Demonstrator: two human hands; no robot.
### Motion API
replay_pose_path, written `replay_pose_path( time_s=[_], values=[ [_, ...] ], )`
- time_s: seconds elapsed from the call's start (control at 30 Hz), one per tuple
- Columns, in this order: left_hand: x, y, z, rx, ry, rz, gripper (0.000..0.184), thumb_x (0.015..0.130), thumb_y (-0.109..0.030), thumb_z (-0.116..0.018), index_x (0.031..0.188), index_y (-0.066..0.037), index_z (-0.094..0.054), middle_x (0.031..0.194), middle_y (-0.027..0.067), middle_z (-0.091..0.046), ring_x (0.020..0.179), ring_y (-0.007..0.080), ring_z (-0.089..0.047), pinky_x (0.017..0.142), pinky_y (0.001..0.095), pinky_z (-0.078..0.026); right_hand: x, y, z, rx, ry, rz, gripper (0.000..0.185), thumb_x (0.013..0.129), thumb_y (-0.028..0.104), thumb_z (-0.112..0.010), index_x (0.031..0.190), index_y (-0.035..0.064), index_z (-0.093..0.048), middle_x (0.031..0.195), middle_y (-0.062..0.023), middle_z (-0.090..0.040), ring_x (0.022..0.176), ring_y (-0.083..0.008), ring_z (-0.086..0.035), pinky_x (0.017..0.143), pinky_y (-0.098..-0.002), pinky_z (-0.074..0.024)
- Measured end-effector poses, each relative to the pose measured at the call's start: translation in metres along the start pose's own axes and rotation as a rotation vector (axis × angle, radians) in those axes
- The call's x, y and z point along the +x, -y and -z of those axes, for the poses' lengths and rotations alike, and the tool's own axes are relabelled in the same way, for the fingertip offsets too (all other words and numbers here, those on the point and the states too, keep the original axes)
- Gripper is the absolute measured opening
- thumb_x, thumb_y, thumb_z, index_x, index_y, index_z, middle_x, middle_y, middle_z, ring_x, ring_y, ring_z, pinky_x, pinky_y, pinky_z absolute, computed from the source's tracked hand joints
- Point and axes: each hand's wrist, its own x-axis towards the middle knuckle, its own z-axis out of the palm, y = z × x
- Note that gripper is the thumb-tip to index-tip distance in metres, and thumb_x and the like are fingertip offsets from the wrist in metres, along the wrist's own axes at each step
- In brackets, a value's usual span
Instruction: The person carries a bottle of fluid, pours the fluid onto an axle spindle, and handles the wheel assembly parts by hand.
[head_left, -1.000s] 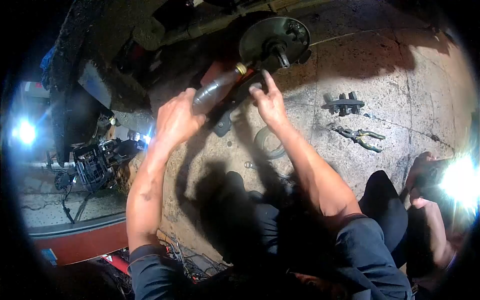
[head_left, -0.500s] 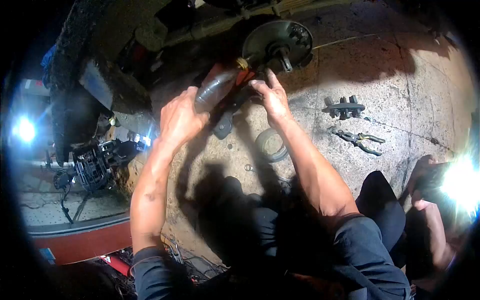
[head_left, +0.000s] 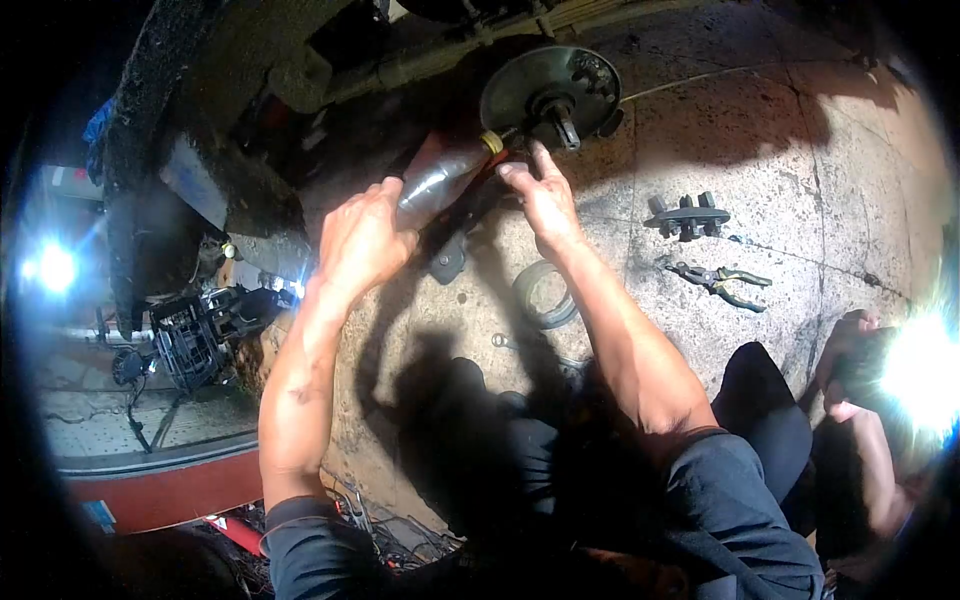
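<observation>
My left hand [head_left: 365,232] is closed around the lower part of a clear plastic bottle [head_left: 438,188]. Tilted, the bottle has its yellow neck end [head_left: 491,142] pointing up and right, close to a round metal disc with a central shaft [head_left: 550,95]. I cannot make out any liquid flow. Just below that shaft, my right hand [head_left: 548,205] has its index finger stretched up and its thumb apart, with nothing visible between them. Whether the fingertip touches the metal is unclear. Dark parts behind the bottle are in shadow.
On the concrete floor lie pliers [head_left: 722,284], a dark part with several studs [head_left: 690,217], a metal ring [head_left: 545,295] and a wrench [head_left: 505,342]. Another person's hand [head_left: 850,410] is at right by a bright light [head_left: 920,375]. Machinery [head_left: 195,335] stands left.
The bottle has shifted slightly, its yellow neck end now a little lower and further right. My right hand stays almost where it was, index finger still extended.
</observation>
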Motion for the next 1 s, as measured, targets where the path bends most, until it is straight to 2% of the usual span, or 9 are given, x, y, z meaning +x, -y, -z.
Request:
replay_pose_path(
  time_s=[0.13, 0.23, 0.53, 0.67, 0.77, 0.87, 0.9, 1.0],
  values=[
    [0.003, -0.002, 0.002, 0.02, 0.014, 0.01, 0.043, 0.069, -0.026, -0.077, 0.1, -0.003, -0.057, 0.095, 0.0193, -0.065, 0.092, 0.039, -0.063, 0.079, 0.0465, -0.048, 0.002, 0.003, 0.0, -0.154, -0.024, 0.005, 0.083, 0.084, 0.019, -0.066, 0.149, -0.0061, -0.019, 0.098, -0.0032, -0.066, 0.08, -0.01, -0.054, 0.074, -0.0235, -0.0446],
    [0.004, -0.005, 0.003, 0.023, 0.005, -0.004, 0.043, 0.07, -0.026, -0.077, 0.1, -0.002, -0.057, 0.095, 0.0198, -0.065, 0.093, 0.0393, -0.062, 0.079, 0.0466, -0.048, 0.002, 0.006, -0.002, -0.122, -0.004, 0.015, 0.084, 0.084, 0.019, -0.066, 0.148, -0.0074, -0.019, 0.096, -0.0024, -0.066, 0.076, -0.0089, -0.051, 0.071, -0.0231, -0.0435],
    [-0.002, -0.009, 0.002, 0.044, 0.014, 0.041, 0.04, 0.072, -0.026, -0.075, 0.097, -0.002, -0.056, 0.093, 0.021, -0.066, 0.089, 0.041, -0.063, 0.077, 0.0479, -0.049, 0.008, -0.003, 0.001, -0.13, -0.003, 0.013, 0.083, 0.085, 0.017, -0.066, 0.148, -0.008, -0.018, 0.098, -0.0024, -0.066, 0.076, -0.0084, -0.051, 0.069, -0.0228, -0.0436],
    [0.0, -0.016, 0.006, 0.036, 0.072, 0.075, 0.041, 0.07, -0.014, -0.07, 0.105, 0.002, -0.054, 0.098, 0.0222, -0.065, 0.094, 0.0371, -0.065, 0.083, 0.0453, -0.052, 0.003, 0.0, -0.002, -0.044, -0.023, 0.034, 0.083, 0.085, 0.016, -0.066, 0.148, -0.0082, -0.017, 0.094, -0.0014, -0.065, 0.074, -0.0068, -0.05, 0.067, -0.0218, -0.0429],
    [-0.002, -0.021, 0.008, 0.047, 0.078, 0.077, 0.043, 0.071, -0.014, -0.07, 0.107, 0.001, -0.054, 0.1, 0.0219, -0.065, 0.097, 0.0364, -0.064, 0.084, 0.0445, -0.052, 0.007, -0.002, 0.0, -0.101, -0.013, 0.034, 0.086, 0.084, 0.017, -0.067, 0.148, -0.0086, -0.015, 0.092, -0.0009, -0.065, 0.073, -0.0065, -0.05, 0.067, -0.0211, -0.0425],
    [-0.006, -0.019, 0.009, 0.036, 0.072, 0.063, 0.044, 0.071, -0.014, -0.07, 0.108, 0.001, -0.054, 0.1, 0.0219, -0.065, 0.096, 0.0365, -0.065, 0.083, 0.0442, -0.052, 0.008, 0.002, -0.001, -0.092, -0.011, -0.026, 0.088, 0.083, 0.018, -0.068, 0.148, -0.0085, -0.014, 0.091, -0.0008, -0.064, 0.073, -0.0069, -0.049, 0.069, -0.0214, -0.0424],
    [-0.007, -0.018, 0.01, 0.031, 0.07, 0.058, 0.044, 0.071, -0.015, -0.071, 0.108, 0.001, -0.054, 0.1, 0.0219, -0.065, 0.095, 0.0366, -0.065, 0.083, 0.0442, -0.052, 0.003, 0.003, 0.001, 0.018, 0.035, -0.058, 0.088, 0.084, 0.018, -0.066, 0.149, -0.0082, -0.013, 0.096, -0.003, -0.065, 0.082, -0.0099, -0.055, 0.079, -0.0238, -0.0444],
    [-0.008, -0.018, 0.008, 0.068, 0.107, 0.101, 0.044, 0.071, -0.015, -0.071, 0.108, 0.001, -0.054, 0.099, 0.0217, -0.065, 0.094, 0.0365, -0.065, 0.083, 0.0441, -0.052, -0.002, 0.003, -0.001, 0.068, 0.052, -0.065, 0.087, 0.084, 0.017, -0.065, 0.149, -0.0082, -0.011, 0.103, -0.0063, -0.066, 0.098, -0.015, -0.058, 0.093, -0.0284, -0.0429]
  ],
)
